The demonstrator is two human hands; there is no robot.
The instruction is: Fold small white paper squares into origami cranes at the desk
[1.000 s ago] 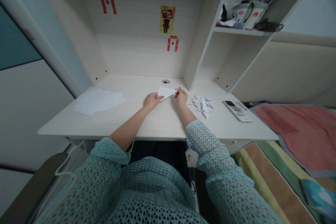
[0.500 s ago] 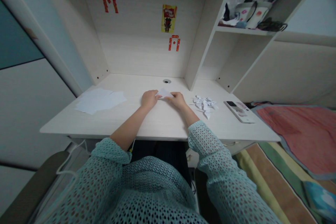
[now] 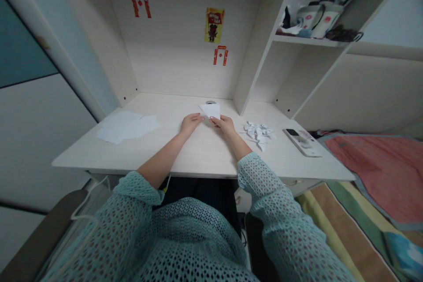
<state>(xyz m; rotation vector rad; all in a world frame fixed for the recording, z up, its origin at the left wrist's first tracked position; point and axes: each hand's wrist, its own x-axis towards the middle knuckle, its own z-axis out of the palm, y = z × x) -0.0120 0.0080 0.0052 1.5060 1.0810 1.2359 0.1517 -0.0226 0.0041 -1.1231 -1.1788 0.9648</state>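
Observation:
A small folded piece of white paper (image 3: pixel 213 109) is raised over the middle of the desk, one corner pointing left. My right hand (image 3: pixel 225 125) pinches its lower edge between thumb and fingers. Just left of the paper is my left hand (image 3: pixel 191 124), its fingers stretched toward the sheet and apparently apart from it, holding nothing that I can see. Several folded white paper pieces (image 3: pixel 258 133) lie in a heap to the right of my right hand. Flat white sheets (image 3: pixel 127 127) are spread over the left side of the desk.
A phone (image 3: pixel 302 142) lies at the right of the white desk (image 3: pixel 198 158). The cable hole (image 3: pixel 210 102) is partly covered by the paper. Upright panels rise behind, and a shelf at upper right bears cups (image 3: pixel 325 20) with scissors. A bed with a red cloth (image 3: pixel 373 172) adjoins on the right.
The paper has been lifted and turned, now in my right hand's pinch. My left hand has let go of its edge, and its fingers have straightened.

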